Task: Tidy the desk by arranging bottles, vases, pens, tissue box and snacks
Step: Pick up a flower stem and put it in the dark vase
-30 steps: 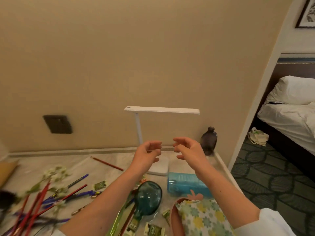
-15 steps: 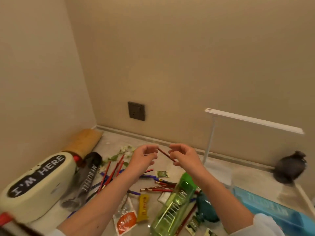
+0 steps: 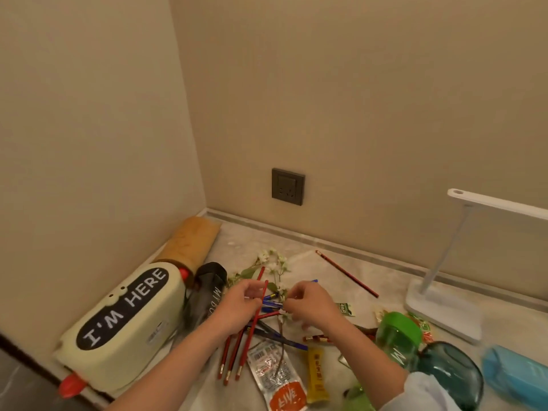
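While the fingers (image 3: 250, 289) of the left hand (image 3: 240, 304) are curling round a red pencil (image 3: 264, 292) and holding it slanted above the desk (image 3: 394, 277), the fingertips (image 3: 296, 295) of the right hand (image 3: 311, 304) are closing where a second pencil's end and a flower sprig (image 3: 272, 262) are meeting. Whether they are grasping either, I cannot tell.

Gathering the pens looks like the step in hand. It is going best if each one is being lifted clear of the sprig and laid parallel in the left hand's bundle. Blue pens (image 3: 271, 301) are lying between the hands, more red pencils (image 3: 234, 351) are fanning out beneath the left wrist, and a lone pencil (image 3: 347, 274) is lying well apart, toward the lamp (image 3: 439, 307). Snack packets (image 3: 278, 378), a black bottle (image 3: 207, 292) and a green bottle (image 3: 397, 336) are crowding the pile, so stems and wrappers are probably going to snag.
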`<state>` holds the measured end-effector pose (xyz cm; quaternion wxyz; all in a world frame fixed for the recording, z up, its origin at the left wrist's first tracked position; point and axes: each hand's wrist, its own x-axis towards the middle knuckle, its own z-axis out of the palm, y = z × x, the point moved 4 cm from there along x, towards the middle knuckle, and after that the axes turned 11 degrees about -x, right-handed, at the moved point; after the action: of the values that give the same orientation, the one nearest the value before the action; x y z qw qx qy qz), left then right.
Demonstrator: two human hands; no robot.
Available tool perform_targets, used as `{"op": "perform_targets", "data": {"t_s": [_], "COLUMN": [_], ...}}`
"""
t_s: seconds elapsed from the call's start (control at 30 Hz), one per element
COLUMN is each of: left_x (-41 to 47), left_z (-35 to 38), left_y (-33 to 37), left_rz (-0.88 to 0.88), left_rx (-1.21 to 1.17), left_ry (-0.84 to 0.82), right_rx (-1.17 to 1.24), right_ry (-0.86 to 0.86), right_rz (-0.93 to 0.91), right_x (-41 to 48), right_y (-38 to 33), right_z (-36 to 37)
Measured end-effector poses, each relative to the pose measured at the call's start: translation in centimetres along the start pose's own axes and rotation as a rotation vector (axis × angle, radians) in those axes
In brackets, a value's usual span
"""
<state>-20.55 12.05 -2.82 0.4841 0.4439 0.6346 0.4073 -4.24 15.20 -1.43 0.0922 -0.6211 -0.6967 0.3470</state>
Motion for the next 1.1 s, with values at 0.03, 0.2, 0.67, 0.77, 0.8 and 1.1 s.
{"op": "perform_targets", "data": {"t_s": [0.03, 0.2, 0.67, 0.77, 0.8, 1.1], "left_x": [0.2, 1.1, 1.5, 1.3, 1.3, 0.3], "left_z": [0.1, 1.0, 1.3, 1.3, 1.3, 2.1], "left_y": [-0.6, -1.9, -0.6, 0.8, 1.3, 6.6], "left_rz": [-0.015, -0.037, 0.003, 0.037, 0.051, 0.191], "left_rx": [0.011, -0.06, -0.118, -0.127, -0.123, -0.122], "left_ry": [-0.023, -0.073, -0.111, -0.101, -0.099, -0.086], "right_rx": [-0.1, -0.428, 0.253, 0.403, 0.431, 0.538], "right_ry": [0.014, 0.049, 0.174, 0.246, 0.269, 0.496], "right_rz": [0.012, 0.047, 0.085, 0.053, 0.039, -0.11], "right_x": [0.1, 0.0, 0.1, -0.4, -0.6, -2.1], "right_y": [0.1, 0.3, 0.7, 0.0, -0.2, -2.7], "right_z": [0.6, 2.5, 1.1, -0.6, -1.1, -5.9]}}
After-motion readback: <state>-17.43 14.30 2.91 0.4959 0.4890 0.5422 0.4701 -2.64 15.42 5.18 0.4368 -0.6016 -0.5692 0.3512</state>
